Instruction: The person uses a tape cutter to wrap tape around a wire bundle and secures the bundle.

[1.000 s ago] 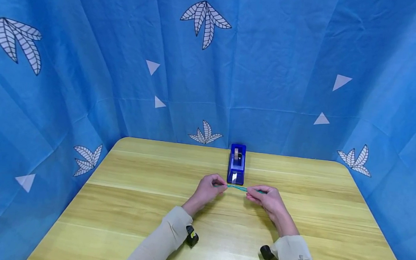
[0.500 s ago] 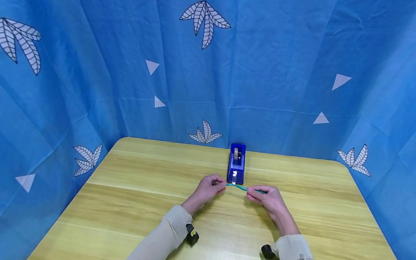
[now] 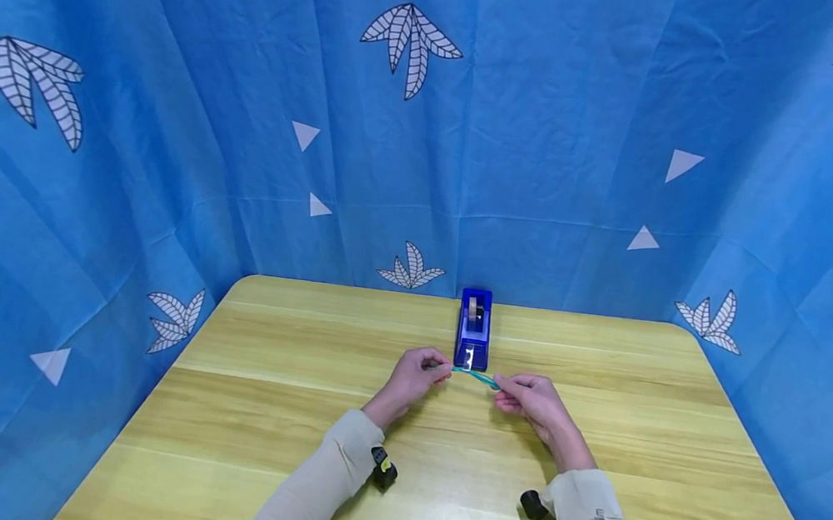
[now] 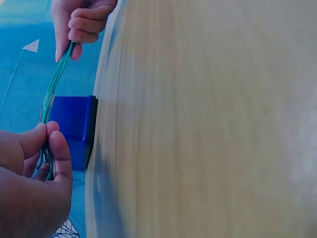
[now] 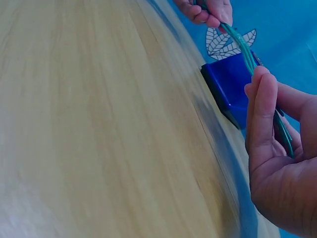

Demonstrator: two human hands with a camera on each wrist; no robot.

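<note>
A thin bundle of green cord or wire (image 3: 479, 376) is stretched between both hands, just in front of a blue tape dispenser (image 3: 473, 328). My left hand (image 3: 408, 383) pinches its left end between thumb and fingers; bent loops show below the grip in the left wrist view. The other end is pinched by my right hand (image 3: 536, 404), with strands running on past the fingers (image 5: 265, 99) in the right wrist view. A strip of clear tape (image 3: 469, 357) spans the dispenser's front and reaches the bundle. Whether it sticks all round cannot be seen.
The dispenser stands near the back edge of the wooden table (image 3: 304, 333). A blue patterned curtain (image 3: 549, 139) hangs behind the table and along its sides. A small black camera (image 3: 533, 505) sits at the right wrist, another (image 3: 385, 469) at the left.
My right hand has dipped slightly, so the bundle slopes down more to the right. The tail of strands behind that hand no longer shows in the head view. My left hand has hardly moved.
</note>
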